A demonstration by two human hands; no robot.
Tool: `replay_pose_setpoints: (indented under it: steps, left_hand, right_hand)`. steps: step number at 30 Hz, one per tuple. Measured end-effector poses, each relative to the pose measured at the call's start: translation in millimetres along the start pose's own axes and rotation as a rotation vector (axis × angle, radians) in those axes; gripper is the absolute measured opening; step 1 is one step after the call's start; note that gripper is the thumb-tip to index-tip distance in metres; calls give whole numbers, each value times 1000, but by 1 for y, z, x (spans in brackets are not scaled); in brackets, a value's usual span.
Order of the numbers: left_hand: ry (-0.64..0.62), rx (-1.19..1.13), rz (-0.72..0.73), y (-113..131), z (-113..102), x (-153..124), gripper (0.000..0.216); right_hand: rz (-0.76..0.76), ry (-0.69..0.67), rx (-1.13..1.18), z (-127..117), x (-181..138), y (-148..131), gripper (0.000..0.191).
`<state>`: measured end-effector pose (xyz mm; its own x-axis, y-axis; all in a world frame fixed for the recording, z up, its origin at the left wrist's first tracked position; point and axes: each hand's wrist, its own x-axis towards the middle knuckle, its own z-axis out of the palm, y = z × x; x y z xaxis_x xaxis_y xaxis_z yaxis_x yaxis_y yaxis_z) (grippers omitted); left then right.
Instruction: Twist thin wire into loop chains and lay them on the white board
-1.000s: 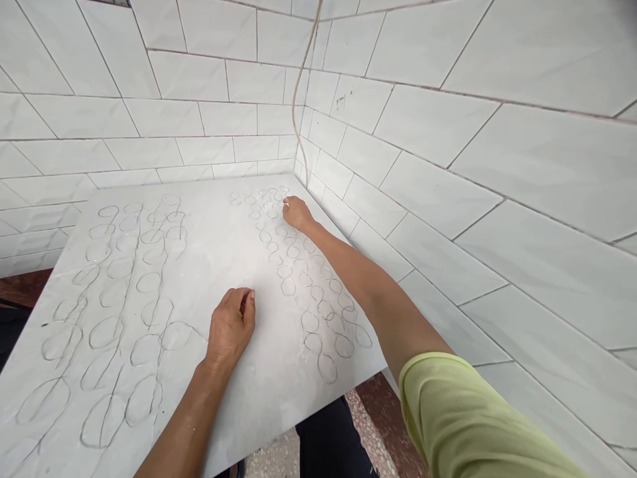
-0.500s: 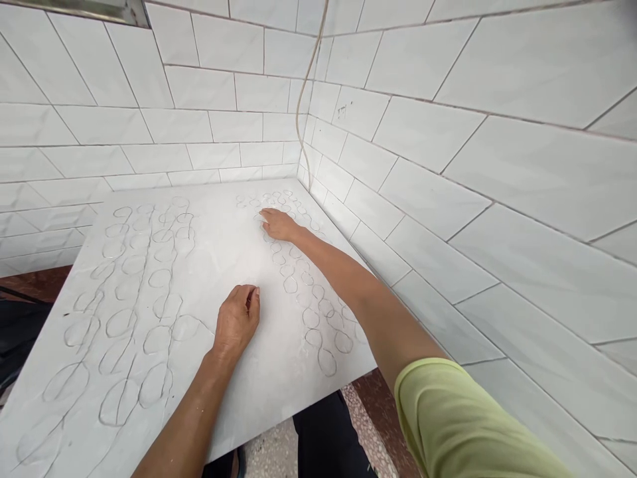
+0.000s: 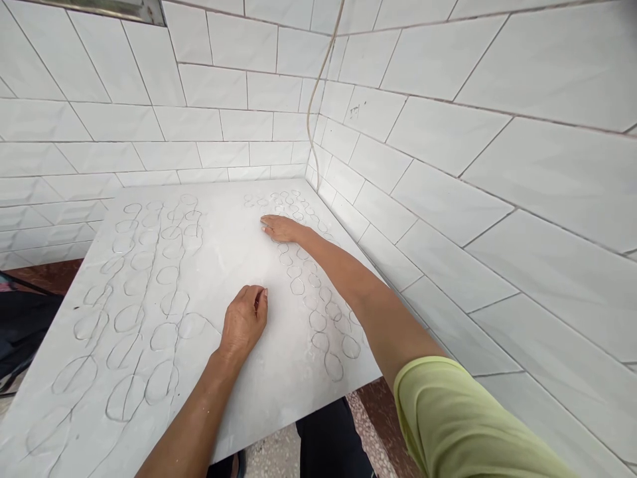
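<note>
No readable text; the small dark marks [image 3: 354, 111] on a wall tile [image 3: 381, 114] are illegible

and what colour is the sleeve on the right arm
The sleeve is pale yellow-green, best seen in the head view.

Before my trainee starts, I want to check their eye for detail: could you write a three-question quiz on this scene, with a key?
1. True or false: thin loops lie on the white board to both sides of the left hand.
2. Which hand is nearer the cable: A, the left hand; B, the right hand?
3. What colour is the visible sleeve?
Key: 1 true; 2 B; 3 yellow-green.
</note>
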<state>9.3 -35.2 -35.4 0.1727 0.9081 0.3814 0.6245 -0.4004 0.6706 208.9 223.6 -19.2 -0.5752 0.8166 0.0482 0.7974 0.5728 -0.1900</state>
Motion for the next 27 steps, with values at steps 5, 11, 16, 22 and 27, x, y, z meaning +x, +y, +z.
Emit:
replay_pose_setpoints:
  steps: [5,11,16,22,27]
  left_hand:
    - [-5,-7,-20,1,-1,-1,25]
    - [-2,-4,-10,2,0,-1,24]
    - [5,1,7,0,1,0,25]
    - [35,7,47,1,2,-2,28]
    - [32,30,177,9,-1,-5,33]
  right_hand:
    - [-21,83,14,-9,-10,2,59]
    - [174,270,111,-17,-21,9,49]
    - [300,268,133,-16,-25,10,44]
    - [386,202,102,-29,-23,-24,36]
    - [279,19,49,-39,-23,-98,28]
